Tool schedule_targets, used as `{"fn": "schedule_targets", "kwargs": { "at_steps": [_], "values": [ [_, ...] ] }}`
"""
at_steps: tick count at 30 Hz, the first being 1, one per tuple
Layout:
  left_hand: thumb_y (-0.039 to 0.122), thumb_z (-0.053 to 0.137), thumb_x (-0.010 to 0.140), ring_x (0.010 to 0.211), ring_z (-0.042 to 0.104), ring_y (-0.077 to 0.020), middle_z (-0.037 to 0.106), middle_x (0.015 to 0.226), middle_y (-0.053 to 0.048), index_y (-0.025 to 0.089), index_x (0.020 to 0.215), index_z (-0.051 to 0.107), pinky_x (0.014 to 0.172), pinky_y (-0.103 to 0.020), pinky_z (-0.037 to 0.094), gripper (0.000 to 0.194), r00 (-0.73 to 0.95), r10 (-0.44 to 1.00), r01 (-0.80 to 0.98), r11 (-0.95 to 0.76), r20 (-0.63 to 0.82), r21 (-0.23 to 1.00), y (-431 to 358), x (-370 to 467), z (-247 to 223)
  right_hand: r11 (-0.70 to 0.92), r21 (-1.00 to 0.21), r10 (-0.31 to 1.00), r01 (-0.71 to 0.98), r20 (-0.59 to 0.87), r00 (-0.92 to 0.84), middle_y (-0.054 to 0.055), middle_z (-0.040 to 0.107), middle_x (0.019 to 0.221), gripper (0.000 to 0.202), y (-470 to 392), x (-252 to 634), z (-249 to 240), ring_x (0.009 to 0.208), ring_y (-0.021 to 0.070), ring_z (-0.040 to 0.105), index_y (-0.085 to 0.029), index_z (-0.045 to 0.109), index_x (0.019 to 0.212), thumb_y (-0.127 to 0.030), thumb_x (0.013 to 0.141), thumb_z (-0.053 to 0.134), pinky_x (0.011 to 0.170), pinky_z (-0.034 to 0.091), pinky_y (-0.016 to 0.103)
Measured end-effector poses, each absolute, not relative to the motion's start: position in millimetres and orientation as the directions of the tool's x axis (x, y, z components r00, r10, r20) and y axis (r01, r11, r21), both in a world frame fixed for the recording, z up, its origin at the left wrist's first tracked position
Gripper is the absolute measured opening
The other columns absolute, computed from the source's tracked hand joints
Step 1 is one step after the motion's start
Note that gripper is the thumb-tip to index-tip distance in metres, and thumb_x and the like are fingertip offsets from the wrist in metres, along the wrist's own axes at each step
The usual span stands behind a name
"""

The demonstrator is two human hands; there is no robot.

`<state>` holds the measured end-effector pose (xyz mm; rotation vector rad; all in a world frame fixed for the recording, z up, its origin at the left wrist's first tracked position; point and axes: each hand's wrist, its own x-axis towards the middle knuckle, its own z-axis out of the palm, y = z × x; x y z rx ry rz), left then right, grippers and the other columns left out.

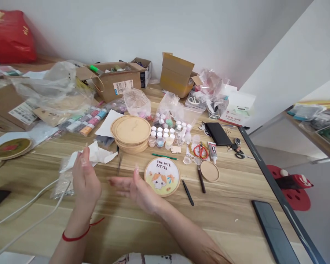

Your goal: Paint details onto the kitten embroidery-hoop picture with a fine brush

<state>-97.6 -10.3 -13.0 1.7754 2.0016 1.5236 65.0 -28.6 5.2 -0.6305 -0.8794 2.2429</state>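
Observation:
My left hand is raised with its fingers extended upward and holds nothing, close to a crumpled white tissue and a small clear plastic bag. My right hand stretches its fingers to the left, thumb up, with nothing in it. Just beyond it lies a round plaque with an orange and white kitten and the words "THE KITS KITTEN". To its right are black tweezers and a dark pen-like tool. A green pencil lies behind the plaque.
Wooden discs stand stacked behind, beside several white-lidded jars. Red-handled scissors, a glue tube and a small wooden disc lie right. A phone sits near the right edge; a white cable crosses the left. Cardboard boxes line the back.

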Motion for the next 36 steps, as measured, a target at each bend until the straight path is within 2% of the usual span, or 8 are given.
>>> {"fn": "schedule_targets", "kwargs": {
  "at_steps": [3, 6, 10, 13, 16, 20, 24, 36],
  "values": [
    [0.048, 0.017, 0.101, 0.144, 0.034, -0.0268, 0.04, 0.155, -0.004, 0.031, 0.153, 0.032, 0.119, -0.05, 0.027, 0.056, -0.103, 0.755, 0.729, -0.385, 0.647, 0.566, -22, -80, -12, -0.596, -0.667, 0.733, -0.447, -0.226, -0.642, 0.011, 0.045, 0.151, 0.092, -30, 56, -1, 0.141, 0.0286, 0.04, -0.024, 0.048, 0.143, -0.086, 0.076, 0.042, 0.118, 0.027, 0.052],
    [0.044, 0.019, 0.101, 0.144, 0.034, -0.0291, 0.045, 0.151, -0.003, 0.033, 0.141, 0.051, 0.12, -0.056, 0.017, 0.052, 0.158, 0.825, 0.753, -0.456, 0.542, 0.475, -25, -69, -15, -0.621, -0.633, 0.69, -0.462, -0.161, -0.706, 0.006, 0.051, 0.148, 0.08, -35, 52, -3, 0.14, 0.0271, 0.041, -0.031, 0.049, 0.142, -0.082, 0.081, 0.041, 0.117, 0.027, 0.055],
    [0.041, 0.026, 0.1, 0.135, 0.045, -0.0292, 0.056, 0.14, -0.012, 0.021, 0.127, 0.062, 0.113, -0.051, 0.033, 0.049, -0.059, 0.925, 0.791, -0.187, 0.376, 0.583, 3, -96, -28, -0.544, -0.738, 0.697, -0.399, -0.133, -0.704, 0.008, 0.062, 0.135, 0.067, -37, 75, -4, 0.133, 0.0286, 0.05, -0.027, 0.072, 0.115, -0.077, 0.087, 0.036, 0.115, 0.03, 0.054],
    [0.041, 0.041, 0.094, 0.119, 0.057, -0.0299, 0.066, 0.121, -0.014, 0.016, 0.118, 0.065, 0.107, -0.044, 0.041, 0.042, -0.097, 0.921, 0.877, -0.1, 0.376, 0.471, 36, -119, -36, -0.454, -0.811, 0.778, -0.369, -0.158, -0.608, 0.008, 0.063, 0.134, 0.049, -37, 95, -7, 0.13, 0.0282, 0.053, -0.025, 0.078, 0.1, -0.063, 0.091, 0.048, 0.109, 0.039, 0.049],
    [0.033, 0.049, 0.087, 0.112, 0.056, -0.0344, 0.064, 0.118, -0.02, 0.009, 0.121, 0.063, 0.1, -0.045, 0.043, 0.044, -0.136, 0.926, 0.962, 0.038, 0.353, 0.269, 66, -127, -42, -0.427, -0.843, 0.814, -0.328, -0.2, -0.545, 0.01, 0.064, 0.133, 0.043, -40, 102, -11, 0.122, 0.0287, 0.06, -0.024, 0.074, 0.11, -0.057, 0.086, 0.061, 0.1, 0.047, 0.048],
    [0.028, 0.05, 0.084, 0.108, 0.054, -0.0404, 0.066, 0.109, -0.023, 0.01, 0.105, 0.07, 0.09, -0.051, 0.042, 0.034, -0.177, 0.931, 0.971, 0.112, 0.32, 0.211, 91, -129, -47, -0.402, -0.877, 0.809, -0.262, -0.207, -0.55, 0.011, 0.063, 0.134, 0.055, -45, 104, -13, 0.111, 0.026, 0.067, -0.025, 0.064, 0.127, -0.056, 0.082, 0.067, 0.093, 0.051, 0.045],
    [0.03, 0.048, 0.087, 0.112, 0.052, -0.0401, 0.068, 0.104, -0.02, 0.015, 0.084, 0.07, 0.095, -0.054, 0.036, 0.027, -0.266, 0.886, 0.931, 0.133, 0.379, 0.34, 103, -147, -41, -0.419, -0.882, 0.796, -0.215, -0.242, -0.555, 0.015, 0.071, 0.119, 0.058, -47, 109, -15, 0.099, 0.0249, 0.071, -0.017, 0.068, 0.122, -0.061, 0.084, 0.061, 0.089, 0.053, 0.043],
    [0.031, 0.046, 0.094, 0.09, 0.062, -0.0239, 0.062, 0.095, -0.009, 0.014, 0.099, 0.047, 0.082, -0.042, 0.05, 0.017, -0.679, 0.436, 0.709, 0.185, 0.59, 0.68, 93, -191, 7, -0.444, -0.867, 0.796, -0.225, -0.266, -0.544, 0.013, 0.077, 0.099, 0.06, -35, 104, -7, 0.087, 0.0244, 0.074, -0.016, 0.073, 0.11, -0.067, 0.078, 0.064, 0.091, 0.053, 0.045]
  ]
}}
